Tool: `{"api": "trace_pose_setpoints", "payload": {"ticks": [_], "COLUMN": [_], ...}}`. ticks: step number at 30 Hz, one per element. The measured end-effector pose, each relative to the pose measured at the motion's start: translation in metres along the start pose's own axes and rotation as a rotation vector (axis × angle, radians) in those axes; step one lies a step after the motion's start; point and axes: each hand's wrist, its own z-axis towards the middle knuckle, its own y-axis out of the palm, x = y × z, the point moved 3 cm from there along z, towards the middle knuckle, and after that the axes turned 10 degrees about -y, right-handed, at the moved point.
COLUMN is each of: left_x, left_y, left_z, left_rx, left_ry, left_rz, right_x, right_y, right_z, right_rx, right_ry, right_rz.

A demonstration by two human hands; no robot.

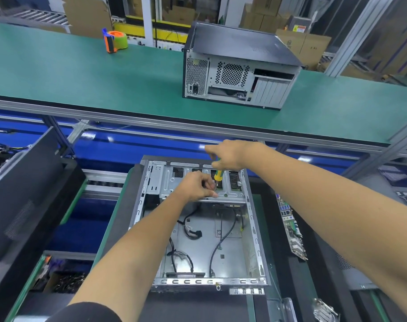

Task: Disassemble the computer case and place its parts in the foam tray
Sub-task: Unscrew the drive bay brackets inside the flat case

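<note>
Factory line, cardboard boxes and racking in the background. Green desk [86, 73] runs across the upper half, blue conveyor section below it. Closed computer case [239, 66] sits on the desk at 1 o'clock, rear panel toward the camera; orange-and-green tape dispenser [115, 41] at 11 o'clock.

Open computer case [199, 219] lies at centre-bottom, side panel off, loose black cables [191, 231] on its metal floor. Drive cage bracket [198, 182] spans the far end of it.

Right hand [228, 154] grips the yellow-green screwdriver [217, 174] handle, fingers curled round it, shaft pointing down at the bracket. Left hand [195, 185] rests on the bracket at 12 o'clock of the case, fingertips pinching near the screwdriver tip (what exactly is pinched is too small to tell).

Black side panel [28, 189] leans at 9 o'clock. Motherboard [290, 228] lies just right of the case at 3 o'clock, on dark foam [274, 228] (tray edges not clear).
</note>
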Motion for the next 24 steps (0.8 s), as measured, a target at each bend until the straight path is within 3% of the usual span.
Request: {"api": "trace_pose_setpoints", "payload": {"ticks": [2, 4, 8, 11, 14, 19, 24], "left_x": [0.000, 0.000, 0.000, 0.000, 0.001, 0.000, 0.002], "left_y": [0.000, 0.000, 0.000, -0.001, -0.001, -0.001, -0.001], "left_z": [-0.001, -0.001, 0.000, -0.001, -0.002, -0.001, -0.001], "left_rx": [0.008, 0.008, 0.001, -0.001, -0.007, -0.006, 0.003], "left_ry": [-0.007, -0.003, 0.001, 0.007, 0.010, 0.011, 0.020], "left_rz": [0.001, -0.003, -0.007, 0.010, 0.008, 0.004, 0.013], "right_x": [0.000, -0.001, 0.002, 0.003, 0.003, -0.004, -0.011], "right_y": [-0.001, -0.001, -0.002, 0.001, 0.005, 0.000, -0.005], "right_z": [0.001, 0.004, 0.006, 0.003, 0.003, 0.006, 0.008], "right_rx": [-0.007, 0.003, 0.016, 0.012, 0.044, 0.030, 0.000], "right_ry": [0.053, 0.035, -0.055, -0.099, -0.080, 0.024, -0.070], "right_rz": [-0.168, -0.155, 0.233, 0.325, 0.292, -0.049, 0.069]}}
